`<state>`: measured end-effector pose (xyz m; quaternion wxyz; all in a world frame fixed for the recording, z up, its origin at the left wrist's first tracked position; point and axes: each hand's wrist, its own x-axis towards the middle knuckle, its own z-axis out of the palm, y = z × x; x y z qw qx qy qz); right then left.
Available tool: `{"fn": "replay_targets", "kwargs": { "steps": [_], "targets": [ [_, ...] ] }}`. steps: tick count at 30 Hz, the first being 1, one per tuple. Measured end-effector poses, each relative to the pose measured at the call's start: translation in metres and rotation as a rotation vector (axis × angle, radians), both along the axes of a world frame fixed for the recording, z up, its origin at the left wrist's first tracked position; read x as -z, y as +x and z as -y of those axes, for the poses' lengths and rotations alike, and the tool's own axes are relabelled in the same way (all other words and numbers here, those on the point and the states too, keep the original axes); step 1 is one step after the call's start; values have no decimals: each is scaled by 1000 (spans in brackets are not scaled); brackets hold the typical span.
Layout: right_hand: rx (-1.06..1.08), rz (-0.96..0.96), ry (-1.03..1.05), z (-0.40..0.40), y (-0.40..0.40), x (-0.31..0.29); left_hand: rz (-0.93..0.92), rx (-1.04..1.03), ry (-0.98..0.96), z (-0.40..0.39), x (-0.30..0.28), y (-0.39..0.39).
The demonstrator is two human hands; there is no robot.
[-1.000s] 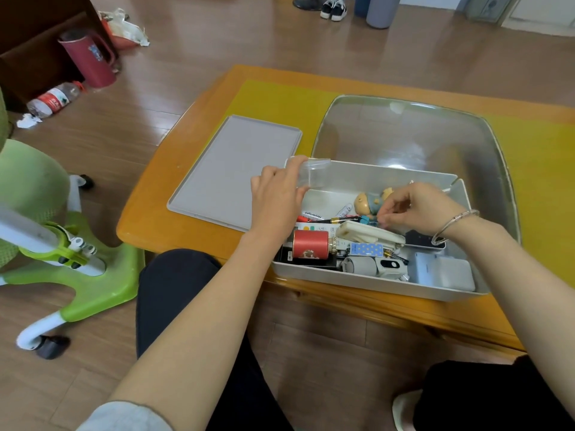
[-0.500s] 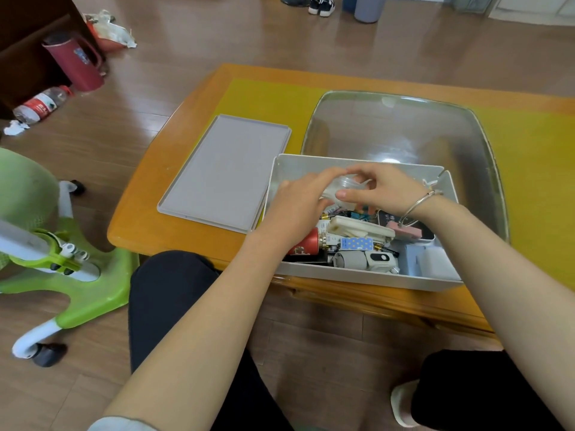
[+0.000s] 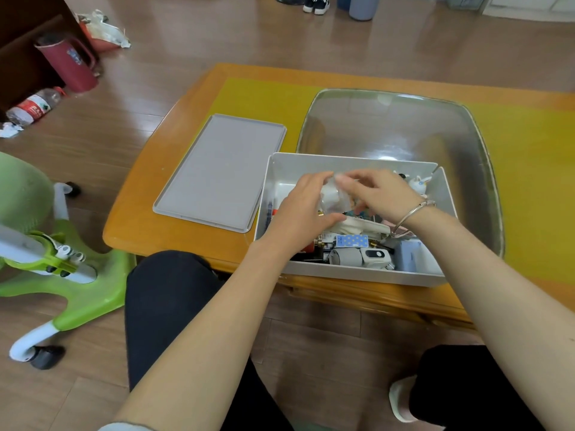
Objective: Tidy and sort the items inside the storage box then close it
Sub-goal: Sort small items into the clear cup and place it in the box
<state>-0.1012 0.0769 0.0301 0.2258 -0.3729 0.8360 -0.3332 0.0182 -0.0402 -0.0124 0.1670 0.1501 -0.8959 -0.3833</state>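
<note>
A grey storage box (image 3: 351,272) stands open at the table's near edge, crowded with small items: a blue dotted card (image 3: 351,240), a grey device (image 3: 357,256), a white pouch (image 3: 364,227), small figurines (image 3: 418,183). Its flat grey lid (image 3: 221,171) lies on the table to the left. Both hands are inside the box over its middle. My left hand (image 3: 303,209) and my right hand (image 3: 376,191) together hold a small clear plastic container (image 3: 333,199), fingers curled around it.
A large clear plastic tub (image 3: 460,132) sits behind and around the box on the yellow mat (image 3: 535,169). A green wheeled chair (image 3: 59,265) stands at the left by my knee. A red jug (image 3: 70,62) and a bottle (image 3: 34,105) lie on the floor.
My left hand brought the clear container from the box's left rim into the box. My right hand left the figurine area and closed on the same container.
</note>
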Motion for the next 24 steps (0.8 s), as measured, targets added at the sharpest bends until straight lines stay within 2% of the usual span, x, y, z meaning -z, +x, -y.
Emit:
{"fn": "replay_targets", "kwargs": {
  "steps": [1, 3, 6, 10, 13, 17, 20, 22, 24],
  "targets": [
    [6, -87, 30, 1, -1, -2, -13, 0, -11, -1, -1, 0],
    [19, -122, 37, 2, -1, -5, -43, -6, -23, -5, -2, -2],
    [24, -39, -26, 2, 2, -6, -47, -41, 12, -7, -6, -2],
    [-91, 107, -118, -7, 2, -3, -12, -13, 174, -1, -10, 2],
    [-144, 185, -139, -14, -2, -2, 30, -8, 147, 2, -12, 2],
    [-5, 79, -60, -13, -2, -6, 76, -4, -20, -1, -17, -2],
    [-7, -119, 31, -5, 4, -9, 80, 1, -86, -6, -20, -5],
    [-8, -150, 12, -3, 7, -10, 74, -10, -63, -6, -24, -6],
    [-24, -99, -65, -4, 10, -10, 76, -5, 48, -4, -28, -5]
  ]
}}
